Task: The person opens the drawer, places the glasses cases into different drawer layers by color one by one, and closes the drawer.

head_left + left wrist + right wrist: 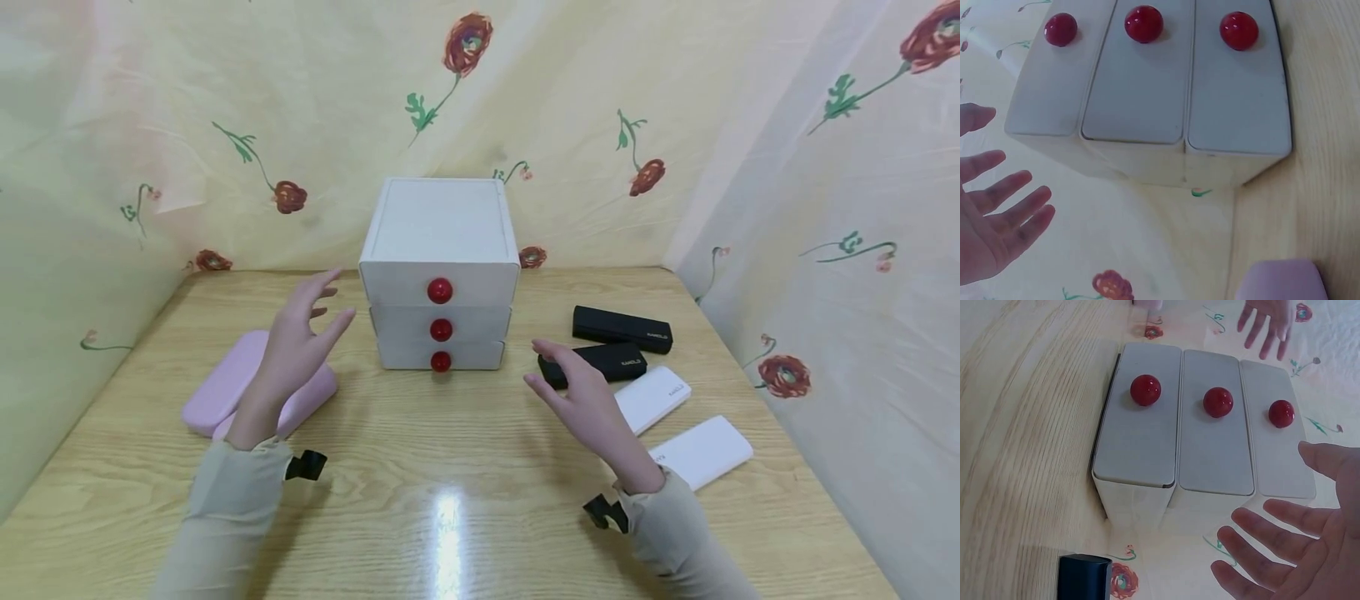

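Fingers of the left hand [296,346] are spread and straight, holding nothing, raised left of centre above a pink case [225,387]. The right hand [585,400] is likewise open-fingered and empty, right of centre. Between them, at the frame's middle, stands a white drawer unit [438,242] with three red knobs [439,291]. At right lie two black boxes [622,328] and two white boxes [705,450] on the wooden table [450,517]
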`<action>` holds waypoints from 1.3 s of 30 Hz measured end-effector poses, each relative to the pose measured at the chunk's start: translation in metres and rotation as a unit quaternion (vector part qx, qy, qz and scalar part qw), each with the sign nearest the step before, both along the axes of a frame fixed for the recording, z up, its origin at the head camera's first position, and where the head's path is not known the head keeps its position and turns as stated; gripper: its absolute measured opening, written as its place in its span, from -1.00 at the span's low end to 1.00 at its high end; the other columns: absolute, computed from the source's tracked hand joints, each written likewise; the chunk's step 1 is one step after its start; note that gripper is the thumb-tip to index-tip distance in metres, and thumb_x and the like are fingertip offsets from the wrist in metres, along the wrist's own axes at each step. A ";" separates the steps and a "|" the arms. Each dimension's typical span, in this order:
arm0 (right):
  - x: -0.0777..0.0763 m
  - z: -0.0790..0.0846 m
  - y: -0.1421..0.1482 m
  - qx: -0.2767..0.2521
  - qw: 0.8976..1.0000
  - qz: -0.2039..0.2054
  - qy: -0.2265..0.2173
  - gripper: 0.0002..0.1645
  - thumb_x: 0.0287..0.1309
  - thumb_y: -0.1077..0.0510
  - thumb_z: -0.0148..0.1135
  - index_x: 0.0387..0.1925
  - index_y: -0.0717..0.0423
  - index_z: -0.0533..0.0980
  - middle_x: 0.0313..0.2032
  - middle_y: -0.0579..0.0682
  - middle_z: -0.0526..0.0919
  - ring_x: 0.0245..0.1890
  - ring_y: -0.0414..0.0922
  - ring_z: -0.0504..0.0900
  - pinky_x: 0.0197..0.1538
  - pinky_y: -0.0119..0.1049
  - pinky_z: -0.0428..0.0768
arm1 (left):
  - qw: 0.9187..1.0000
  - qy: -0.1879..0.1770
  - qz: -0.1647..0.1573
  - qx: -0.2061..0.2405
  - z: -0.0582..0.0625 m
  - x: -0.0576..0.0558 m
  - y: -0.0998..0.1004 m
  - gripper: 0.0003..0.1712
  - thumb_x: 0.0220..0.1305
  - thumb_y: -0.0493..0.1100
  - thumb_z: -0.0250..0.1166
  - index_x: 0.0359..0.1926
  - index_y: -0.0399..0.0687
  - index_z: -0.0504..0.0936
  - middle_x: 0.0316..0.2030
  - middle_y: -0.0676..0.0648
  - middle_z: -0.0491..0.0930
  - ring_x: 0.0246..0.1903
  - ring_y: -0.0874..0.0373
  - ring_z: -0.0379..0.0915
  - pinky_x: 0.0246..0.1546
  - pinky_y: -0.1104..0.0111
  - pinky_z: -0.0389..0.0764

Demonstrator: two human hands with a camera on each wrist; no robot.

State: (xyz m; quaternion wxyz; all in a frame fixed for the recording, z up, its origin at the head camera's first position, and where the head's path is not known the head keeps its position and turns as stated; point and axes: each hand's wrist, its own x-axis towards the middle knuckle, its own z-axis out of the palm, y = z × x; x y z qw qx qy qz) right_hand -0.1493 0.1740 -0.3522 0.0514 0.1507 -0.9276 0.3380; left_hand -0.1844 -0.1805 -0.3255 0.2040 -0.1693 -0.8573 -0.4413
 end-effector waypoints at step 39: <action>-0.025 0.042 -0.008 -0.022 0.998 0.011 0.050 -0.35 0.33 0.02 0.17 0.36 0.14 0.28 0.33 0.10 0.41 0.29 0.05 0.43 0.27 0.07 0.45 | 0.997 0.027 -0.008 0.065 0.007 -0.003 0.034 -0.52 0.27 -0.35 0.26 0.22 -0.23 0.48 -0.02 -0.27 0.58 -0.06 -0.14 0.55 -0.10 -0.04 0.62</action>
